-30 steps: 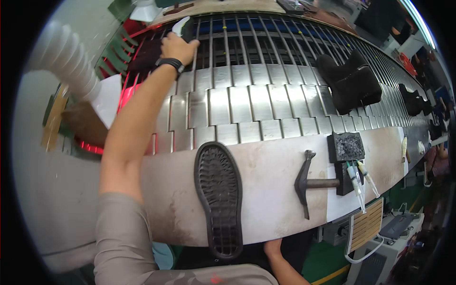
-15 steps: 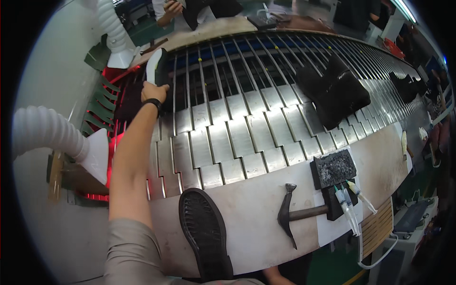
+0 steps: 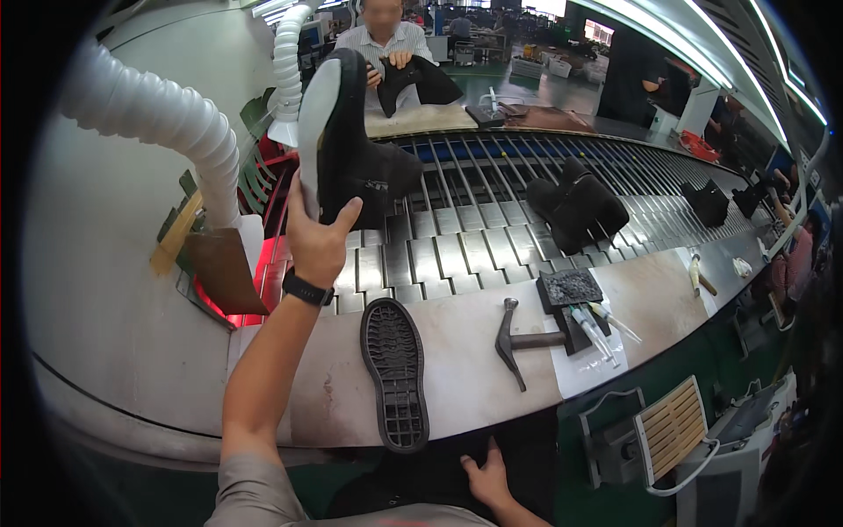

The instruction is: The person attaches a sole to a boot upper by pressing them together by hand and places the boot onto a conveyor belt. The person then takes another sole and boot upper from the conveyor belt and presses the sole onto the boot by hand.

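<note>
My left hand [image 3: 318, 241] is closed round a black boot [image 3: 356, 145], holding it raised over the near left of the conveyor with its pale underside toward the left. The thumb lies along the boot's near end. A black rubber outsole [image 3: 392, 364], tread side up, rests on the bench edge nearest me, below my left forearm. Low in the view, my right hand [image 3: 488, 479] is over my dark-clothed lap, thumb and finger apart, with nothing seen in it. To the right of the outsole lies a hammer [image 3: 532, 340] with a curved claw.
The slatted metal conveyor [image 3: 439, 255] runs across to the right, carrying more black boots [image 3: 580, 211]. A dark block [image 3: 569, 288] and several syringe-like applicators [image 3: 595, 334] lie beside the hammer. White ducts [image 3: 167, 114] hang at left. A co-worker [image 3: 386, 44] across handles another boot.
My left hand has lifted the boot up off the conveyor's left end and nearer to me. The view has tilted up, and my right hand has come further into sight.
</note>
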Demonstrator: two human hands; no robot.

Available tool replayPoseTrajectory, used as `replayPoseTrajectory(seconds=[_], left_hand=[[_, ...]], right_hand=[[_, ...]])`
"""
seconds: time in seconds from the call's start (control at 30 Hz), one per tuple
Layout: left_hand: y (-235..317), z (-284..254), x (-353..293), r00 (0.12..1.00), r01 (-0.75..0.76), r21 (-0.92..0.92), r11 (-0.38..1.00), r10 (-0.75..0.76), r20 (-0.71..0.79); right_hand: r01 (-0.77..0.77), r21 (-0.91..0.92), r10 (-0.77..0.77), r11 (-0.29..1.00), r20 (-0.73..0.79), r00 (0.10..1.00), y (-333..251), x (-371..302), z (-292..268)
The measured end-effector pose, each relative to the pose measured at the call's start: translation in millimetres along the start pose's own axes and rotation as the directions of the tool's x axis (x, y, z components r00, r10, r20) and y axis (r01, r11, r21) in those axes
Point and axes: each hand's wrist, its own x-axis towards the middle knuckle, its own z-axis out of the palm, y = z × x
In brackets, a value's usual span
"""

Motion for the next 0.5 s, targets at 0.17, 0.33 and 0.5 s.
replayPoseTrajectory(seconds=[0.17,0.33,0.5], left_hand=[[107,-28,-90,0.995,0.100,-0.532,0.841,-0.090,0.044],[181,-62,-216,0.921,0.388,-0.706,0.592,-0.280,0.271],[193,-75,-285,0.690,0.408,-0.279,0.869,-0.094,0.717]], right_hand=[[0.422,-0.017,-0.417,0.906,0.116,0.901,-38,-41,-53],[0.196,0.532,-0.372,0.823,0.246,0.895,-113,-33,-70],[0.068,0.695,-0.478,0.716,0.417,0.773,0,34,-29]])
